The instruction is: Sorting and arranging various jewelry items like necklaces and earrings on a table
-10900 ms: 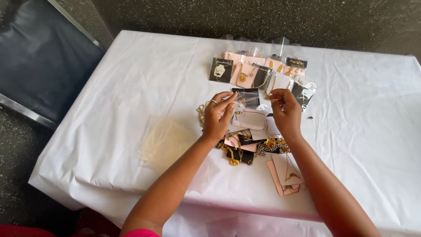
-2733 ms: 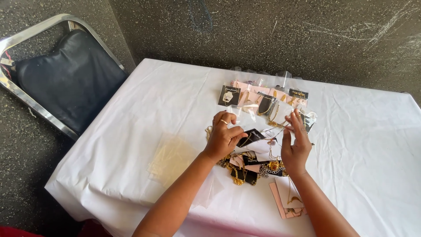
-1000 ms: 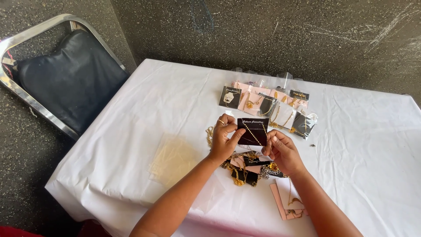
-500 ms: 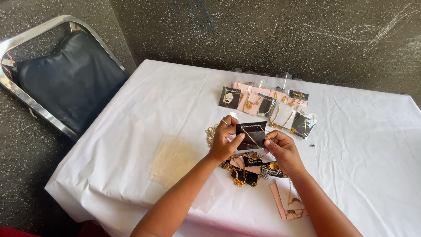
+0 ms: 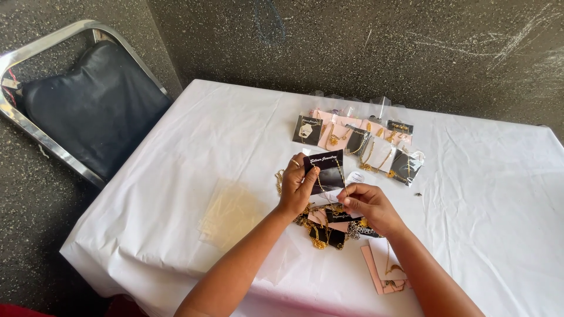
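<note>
- Landmark: the black jewellery card (image 5: 325,170), held above the white-clothed table (image 5: 176,176).
- Nearest the person, below and right of the card: a small stack of pink cards (image 5: 385,273) lying flat near the table edge.
- Just below the card: a loose pile of gold chains and cards (image 5: 329,229).
- Right hand (image 5: 370,205), lower right of the card: fingertips pinched together on a thin gold chain (image 5: 329,188) that runs across the card face.
- Left hand (image 5: 296,185), on the card's left edge: fingers closed on the card, holding it upright.
- Step in hand, as judged: fitting the chain to its card. The next move calls for steady tension and a fine pinch.
- Left of the card: clear plastic sleeves (image 5: 229,211) lying flat.
- Beyond the card: a row of bagged cards (image 5: 358,138).
- Far left: a black padded chair (image 5: 88,105).
</note>
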